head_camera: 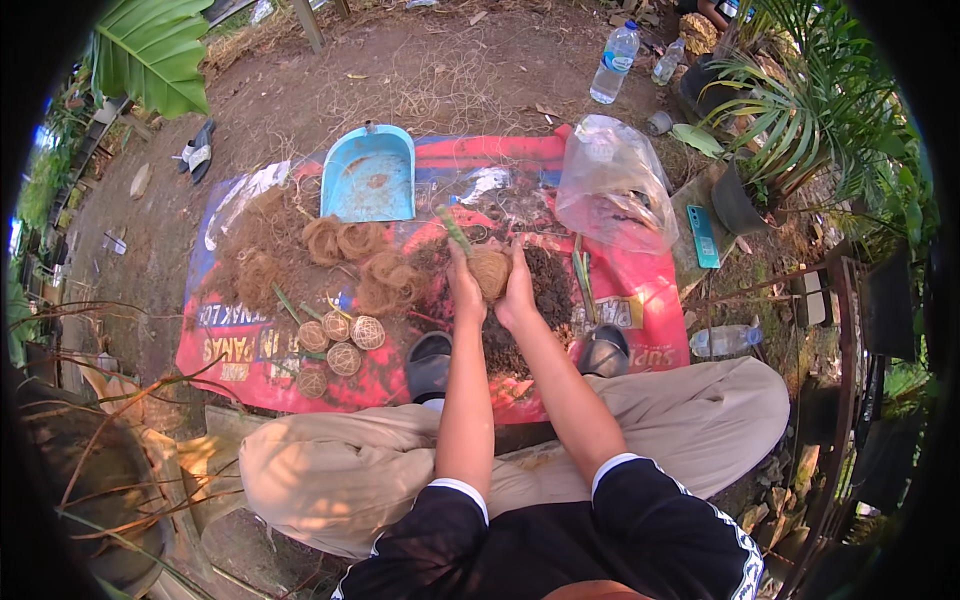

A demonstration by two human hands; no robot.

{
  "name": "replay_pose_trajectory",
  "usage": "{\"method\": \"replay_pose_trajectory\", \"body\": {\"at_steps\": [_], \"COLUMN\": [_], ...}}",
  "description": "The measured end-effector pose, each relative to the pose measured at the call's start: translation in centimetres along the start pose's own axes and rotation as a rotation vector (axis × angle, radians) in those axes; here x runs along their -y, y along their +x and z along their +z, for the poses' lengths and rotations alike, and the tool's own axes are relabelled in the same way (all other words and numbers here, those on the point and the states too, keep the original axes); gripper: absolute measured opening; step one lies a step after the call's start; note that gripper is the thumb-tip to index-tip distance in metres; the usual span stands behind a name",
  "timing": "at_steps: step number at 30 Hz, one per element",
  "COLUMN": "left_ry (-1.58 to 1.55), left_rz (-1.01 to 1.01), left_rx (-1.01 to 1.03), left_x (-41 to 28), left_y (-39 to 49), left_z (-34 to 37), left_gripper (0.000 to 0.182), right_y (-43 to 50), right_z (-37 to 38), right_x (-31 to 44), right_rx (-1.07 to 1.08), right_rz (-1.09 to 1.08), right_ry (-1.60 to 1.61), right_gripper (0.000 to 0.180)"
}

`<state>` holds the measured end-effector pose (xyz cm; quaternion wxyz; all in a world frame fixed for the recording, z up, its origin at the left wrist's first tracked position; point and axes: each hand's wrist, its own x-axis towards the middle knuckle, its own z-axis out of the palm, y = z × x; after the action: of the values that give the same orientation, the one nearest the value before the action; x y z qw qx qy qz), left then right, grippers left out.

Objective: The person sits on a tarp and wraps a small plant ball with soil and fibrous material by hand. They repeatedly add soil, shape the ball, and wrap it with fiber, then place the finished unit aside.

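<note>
Between my left hand (466, 289) and my right hand (519, 289) is a ball of brown coconut fibre (490, 273), with a green plant stem (454, 227) sticking out of it towards the upper left. Both palms press on its sides. Below lies dark loose soil (544, 300) on a red printed banner (435, 390). To the left are clumps of loose fibre (386, 283) and several string-wrapped balls (367, 332), some with green stems. Cut green stems (583, 281) lie right of my right hand.
A blue dustpan (369, 176) lies at the banner's far side. A clear plastic bag (616, 187), a phone (703, 236) and potted palms (739, 195) are to the right. Water bottles stand (615, 63) and lie (724, 340) nearby. Thin string (450, 90) tangles beyond. Part of another person (712, 11) shows at top right.
</note>
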<state>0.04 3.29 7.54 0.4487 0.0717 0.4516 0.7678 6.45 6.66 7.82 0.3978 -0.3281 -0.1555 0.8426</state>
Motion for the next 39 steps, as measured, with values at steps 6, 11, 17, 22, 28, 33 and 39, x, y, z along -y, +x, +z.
{"method": "replay_pose_trajectory", "body": {"at_steps": [6, 11, 17, 22, 28, 33, 39], "left_ry": [-0.063, 0.534, 0.267, 0.39, 0.487, 0.253, 0.375], "left_rz": [-0.165, 0.092, 0.053, 0.13, 0.003, -0.241, -0.004], "left_rx": [-0.055, -0.089, 0.097, 0.231, 0.206, 0.3, 0.195], "left_x": [0.2, -0.3, -0.7, -2.0, -0.5, -0.6, -0.5], "left_y": [-0.8, -1.2, -2.3, -2.2, -0.9, 0.3, 2.4], "left_z": [2.8, 6.2, 11.0, 12.3, 10.8, 8.1, 5.8], "left_gripper": [0.066, 0.044, 0.037, 0.042, 0.032, 0.04, 0.035], "right_y": [-0.9, 0.1, -0.9, -1.8, -1.4, -1.5, 1.4], "right_z": [-0.6, -0.6, 0.5, 0.3, 0.4, -0.4, 1.3], "right_x": [1.1, 4.5, 6.1, 7.8, 5.9, 4.4, 2.4], "right_rx": [-0.014, -0.116, -0.222, -0.281, -0.417, -0.379, -0.349], "right_rz": [-0.966, -0.474, -0.958, -0.749, -0.708, -1.02, -0.375], "right_ry": [-1.014, -0.321, -0.254, -0.118, 0.09, -0.489, 0.059], "right_gripper": [0.031, 0.019, 0.024, 0.025, 0.023, 0.02, 0.019]}}
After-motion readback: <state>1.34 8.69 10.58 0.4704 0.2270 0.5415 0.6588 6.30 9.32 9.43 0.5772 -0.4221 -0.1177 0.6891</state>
